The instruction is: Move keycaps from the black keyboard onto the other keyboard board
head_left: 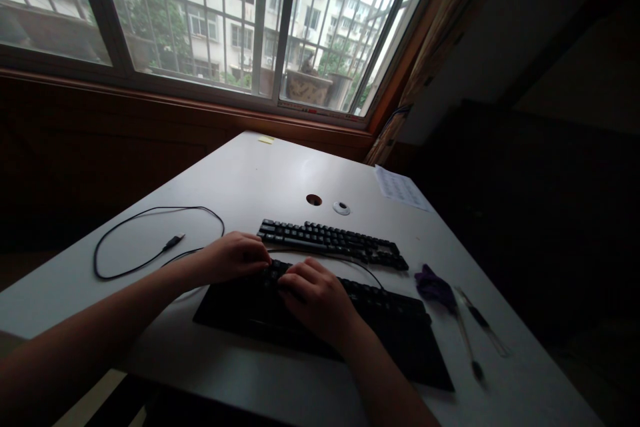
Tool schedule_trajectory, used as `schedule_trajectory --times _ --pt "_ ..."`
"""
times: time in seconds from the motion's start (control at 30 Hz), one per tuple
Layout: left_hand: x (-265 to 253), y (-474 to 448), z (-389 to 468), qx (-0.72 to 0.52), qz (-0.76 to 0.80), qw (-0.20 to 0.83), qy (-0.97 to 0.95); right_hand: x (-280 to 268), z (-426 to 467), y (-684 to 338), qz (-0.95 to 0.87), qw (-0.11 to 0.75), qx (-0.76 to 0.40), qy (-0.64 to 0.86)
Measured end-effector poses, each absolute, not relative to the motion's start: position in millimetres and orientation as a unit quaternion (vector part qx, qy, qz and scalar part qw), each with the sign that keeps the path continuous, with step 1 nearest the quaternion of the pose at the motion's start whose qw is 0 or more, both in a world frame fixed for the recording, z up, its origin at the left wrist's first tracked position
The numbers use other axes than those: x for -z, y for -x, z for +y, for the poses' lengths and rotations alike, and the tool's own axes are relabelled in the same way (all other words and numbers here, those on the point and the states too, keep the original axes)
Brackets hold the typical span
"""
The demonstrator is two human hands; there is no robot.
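Note:
A black keyboard (400, 353) with a broad front panel lies tilted across the near part of the desk. My left hand (245, 255) is at its upper left end, fingers curled together against the keys. Close beside it, my right hand (315, 290) rests over the left part of the keys with its fingers bent inward and pressed together. The fingertips of both hands are shaded, so whatever they pinch is hidden. Just behind lies a second black piece, a narrow set of keyboard keys (330, 240). A thin cable runs between the two.
On the left, a black cable (100, 240) loops round to its USB plug (174, 241). To the right are a purple cloth (435, 288), a thin brush (470, 347) and a slim tool (477, 313). Printed paper (400, 187), a round hole (314, 200) and a ring (341, 208) are farther back.

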State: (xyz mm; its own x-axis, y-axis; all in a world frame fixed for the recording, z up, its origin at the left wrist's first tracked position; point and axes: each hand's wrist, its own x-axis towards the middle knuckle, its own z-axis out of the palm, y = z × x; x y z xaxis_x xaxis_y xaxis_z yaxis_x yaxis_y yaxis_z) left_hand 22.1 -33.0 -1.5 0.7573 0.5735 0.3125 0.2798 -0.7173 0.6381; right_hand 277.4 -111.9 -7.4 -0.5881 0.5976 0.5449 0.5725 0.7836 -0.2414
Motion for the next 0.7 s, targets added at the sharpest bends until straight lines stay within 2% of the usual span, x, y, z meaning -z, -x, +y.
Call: schedule_trajectory --times 0.27,0.7 --pt "1.9 -22.5 -36.1 -0.219 0.247 0.298 -0.896 13.0 -114.1 -271.0 -0.896 0.312 0.007 0.317" --pt "6.2 -21.8 -35.4 -0.192 0.249 0.276 -0.908 15.4 -108.8 -274.0 -0.892 0.333 -0.011 0.306"
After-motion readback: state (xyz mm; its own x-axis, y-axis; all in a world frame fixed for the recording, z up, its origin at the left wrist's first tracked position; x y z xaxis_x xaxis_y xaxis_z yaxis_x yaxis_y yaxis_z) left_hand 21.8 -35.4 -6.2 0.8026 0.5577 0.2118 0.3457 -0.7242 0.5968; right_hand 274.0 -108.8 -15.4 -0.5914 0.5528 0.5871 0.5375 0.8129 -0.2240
